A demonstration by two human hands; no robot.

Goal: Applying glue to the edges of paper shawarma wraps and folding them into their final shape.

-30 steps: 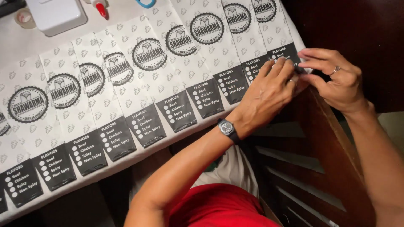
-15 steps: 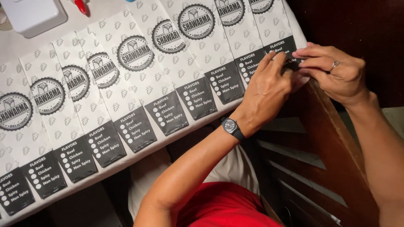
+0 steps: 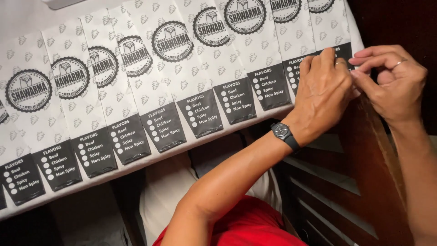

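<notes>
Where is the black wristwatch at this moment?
In the head view the black wristwatch sits on the left wrist, right of centre, just below the row of paper bags.

Evenly and warmly lit from above, with the white paper bags (image 3: 150, 91) bright but free of harsh glare. Deep shadow below the table edge (image 3: 136, 166) and at the right, swallowing detail in the dark wood. Sharp focus nearly throughout, with slight softness on the right hand (image 3: 391, 82).
</notes>
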